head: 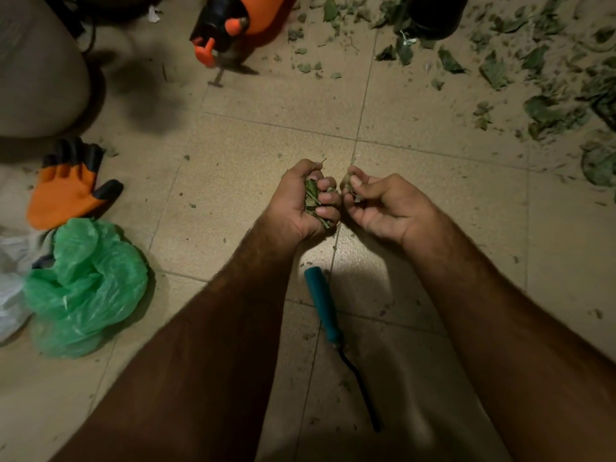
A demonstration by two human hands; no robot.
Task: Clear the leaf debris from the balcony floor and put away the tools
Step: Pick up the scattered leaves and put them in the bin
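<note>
My left hand (pixel 300 201) is closed around a bunch of green leaf pieces (pixel 313 200) above the tiled floor. Right beside it, my right hand (pixel 376 205) pinches a few small leaf scraps (pixel 349 186) between fingers and thumb. Many more leaf pieces (pixel 500 68) lie scattered over the floor at the far right. A hand tool with a teal handle (pixel 325 305) and a dark metal shaft lies on the tiles between my forearms. An orange and black glove (pixel 71 188) lies at the left. An orange and black sprayer (pixel 233 25) stands at the top centre.
A crumpled green plastic bag (pixel 86 288) lies at the left beside a white bag (pixel 10 295). A large beige sack (pixel 40 78) fills the upper left. A black pot (pixel 433 15) stands at the top right among the leaves.
</note>
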